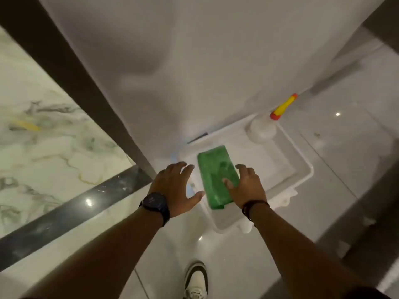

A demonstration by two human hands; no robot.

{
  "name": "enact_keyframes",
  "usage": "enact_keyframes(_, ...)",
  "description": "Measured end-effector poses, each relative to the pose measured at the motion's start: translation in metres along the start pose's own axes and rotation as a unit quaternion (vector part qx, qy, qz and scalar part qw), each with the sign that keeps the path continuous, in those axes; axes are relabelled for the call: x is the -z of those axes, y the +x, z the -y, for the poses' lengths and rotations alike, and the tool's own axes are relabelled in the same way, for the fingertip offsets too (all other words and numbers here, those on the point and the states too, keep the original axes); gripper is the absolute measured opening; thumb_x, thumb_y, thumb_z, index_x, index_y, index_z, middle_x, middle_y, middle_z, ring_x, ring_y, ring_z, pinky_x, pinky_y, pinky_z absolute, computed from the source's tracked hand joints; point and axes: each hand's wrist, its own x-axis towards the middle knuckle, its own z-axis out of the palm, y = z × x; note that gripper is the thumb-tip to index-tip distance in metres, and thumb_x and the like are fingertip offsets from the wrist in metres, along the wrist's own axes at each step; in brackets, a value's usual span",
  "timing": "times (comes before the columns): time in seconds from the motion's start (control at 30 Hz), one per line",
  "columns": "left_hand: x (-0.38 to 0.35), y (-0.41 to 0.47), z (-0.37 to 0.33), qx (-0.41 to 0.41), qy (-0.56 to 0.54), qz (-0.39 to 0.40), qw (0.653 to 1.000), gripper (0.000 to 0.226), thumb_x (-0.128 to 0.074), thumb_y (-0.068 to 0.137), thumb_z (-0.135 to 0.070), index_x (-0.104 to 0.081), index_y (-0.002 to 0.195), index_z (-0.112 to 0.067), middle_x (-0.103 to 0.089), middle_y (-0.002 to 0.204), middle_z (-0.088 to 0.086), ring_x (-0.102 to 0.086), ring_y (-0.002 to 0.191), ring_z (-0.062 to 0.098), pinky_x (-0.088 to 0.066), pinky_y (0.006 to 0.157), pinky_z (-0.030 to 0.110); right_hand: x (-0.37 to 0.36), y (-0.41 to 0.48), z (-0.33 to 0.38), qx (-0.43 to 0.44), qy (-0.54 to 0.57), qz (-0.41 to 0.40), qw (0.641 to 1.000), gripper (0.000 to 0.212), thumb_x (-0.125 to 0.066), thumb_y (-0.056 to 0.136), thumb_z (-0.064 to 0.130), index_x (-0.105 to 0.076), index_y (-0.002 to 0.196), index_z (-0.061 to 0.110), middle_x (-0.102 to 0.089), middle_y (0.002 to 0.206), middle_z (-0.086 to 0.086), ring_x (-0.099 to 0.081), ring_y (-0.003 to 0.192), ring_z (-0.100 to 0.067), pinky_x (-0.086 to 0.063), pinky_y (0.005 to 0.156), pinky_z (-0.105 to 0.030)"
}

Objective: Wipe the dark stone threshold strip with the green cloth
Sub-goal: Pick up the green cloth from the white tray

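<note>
Two spread, empty hands, left hand (pixel 174 188) beside and right hand (pixel 248 186) touching the folded green cloth (pixel 216 175) in the white tray (pixel 302 169): probably soft, light, limp, best pinched at its near edge.

No legible text, label, brand, number or sign on any surface in view.

Glossy dark stone threshold strip (pixel 64 214), matt green cloth (pixel 217 175) — white plastic tray (pixel 302 167)
</note>
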Motion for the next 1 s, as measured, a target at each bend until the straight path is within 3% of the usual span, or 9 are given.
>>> enact_keyframes(0.17,-0.07,0.056,0.009,-0.021,0.054,0.0,0.998,0.09,-0.053,0.081,-0.067,-0.023,0.15,-0.017,-0.014,0.161,0.012,-0.011,0.147,0.029,-0.013,0.119,0.045,-0.053,0.049,-0.04,-0.012,-0.079,0.036,0.996,0.077,-0.065,0.077,0.056,-0.038,0.135,0.013,-0.044,0.135,-0.017,-0.041,0.122,-0.037,-0.042,0.097,-0.049)
enact_keyframes(0.3,-0.104,0.072,0.028,0.003,0.087,-0.018,0.996,0.089,-0.041,0.088,-0.063,-0.002,0.153,-0.016,0.013,0.161,0.012,0.013,0.148,0.026,0.003,0.12,0.043,-0.083,0.058,-0.044,0.04,-0.203,-0.053,0.977,0.091,-0.054,0.066,0.076,-0.042,0.132,0.016,-0.04,0.139,-0.019,-0.033,0.128,-0.04,-0.036,0.099,-0.051)
enact_keyframes(0.4,-0.112,0.077,0.037,-0.006,0.09,-0.03,0.995,0.084,-0.041,0.091,-0.055,-0.002,0.153,-0.013,0.011,0.161,0.014,0.014,0.147,0.026,0.007,0.119,0.041,-0.098,0.062,-0.036,0.092,-0.236,-0.078,0.964,0.092,-0.049,0.063,0.079,-0.044,0.128,0.014,-0.046,0.128,-0.017,-0.041,0.113,-0.037,-0.04,0.089,-0.047)
enact_keyframes(0.5,-0.109,0.082,0.04,-0.017,0.101,-0.035,0.994,0.081,-0.04,0.092,-0.05,-0.003,0.152,-0.011,0.007,0.161,0.015,0.011,0.148,0.026,0.009,0.117,0.037,-0.107,0.065,-0.028,0.111,-0.255,-0.038,0.96,0.094,-0.047,0.064,0.077,-0.039,0.131,0.012,-0.045,0.125,-0.015,-0.044,0.109,-0.035,-0.042,0.087,-0.045)
enact_keyframes(0.6,-0.104,0.089,0.044,-0.027,0.095,-0.022,0.995,0.08,-0.039,0.093,-0.05,-0.002,0.152,-0.012,0.005,0.162,0.014,0.009,0.148,0.025,0.009,0.117,0.036,-0.112,0.065,-0.017,0.093,-0.26,-0.026,0.961,0.082,-0.054,0.071,0.062,-0.036,0.131,0.01,-0.045,0.122,-0.017,-0.045,0.105,-0.036,-0.045,0.083,-0.046)
enact_keyframes(0.67,-0.099,0.092,0.046,-0.038,0.092,-0.016,0.995,0.079,-0.037,0.093,-0.051,-0.004,0.152,-0.012,0.002,0.162,0.014,0.008,0.148,0.025,0.007,0.118,0.036,-0.111,0.065,-0.01,0.078,-0.263,-0.024,0.961,0.063,-0.057,0.08,0.041,-0.037,0.131,0.008,-0.048,0.12,-0.019,-0.047,0.103,-0.038,-0.048,0.081,-0.047)
enact_keyframes(0.8,-0.086,0.09,0.048,-0.071,0.071,-0.014,0.995,0.076,-0.04,0.092,-0.053,-0.019,0.151,-0.01,-0.01,0.161,0.016,-0.003,0.149,0.027,-0.003,0.12,0.038,-0.1,0.072,-0.006,0.091,-0.231,-0.021,0.969,0.039,-0.045,0.085,0.0,-0.043,0.123,0.004,-0.054,0.11,-0.021,-0.053,0.097,-0.04,-0.05,0.076,-0.046)
enact_keyframes(0.9,-0.069,0.078,0.05,-0.079,0.045,-0.014,0.996,0.072,-0.048,0.092,-0.051,-0.028,0.148,-0.011,-0.022,0.158,0.016,-0.014,0.147,0.029,-0.014,0.119,0.04,-0.083,0.071,-0.002,0.036,-0.13,-0.035,0.99,0.03,-0.046,0.08,-0.001,-0.051,0.109,0.007,-0.055,0.091,-0.015,-0.056,0.084,-0.039,-0.042,0.064,-0.04)
enact_keyframes(1.0,-0.043,0.056,0.059,-0.068,0.016,-0.009,0.998,0.067,-0.054,0.091,-0.048,-0.036,0.144,-0.012,-0.035,0.152,0.013,-0.03,0.141,0.03,-0.028,0.113,0.043,-0.064,0.052,0.018,-0.024,-0.016,-0.007,1.0,0.014,-0.049,0.076,0.012,-0.056,0.089,0.015,-0.057,0.075,-0.006,-0.055,0.071,-0.036,-0.041,0.062,-0.035)
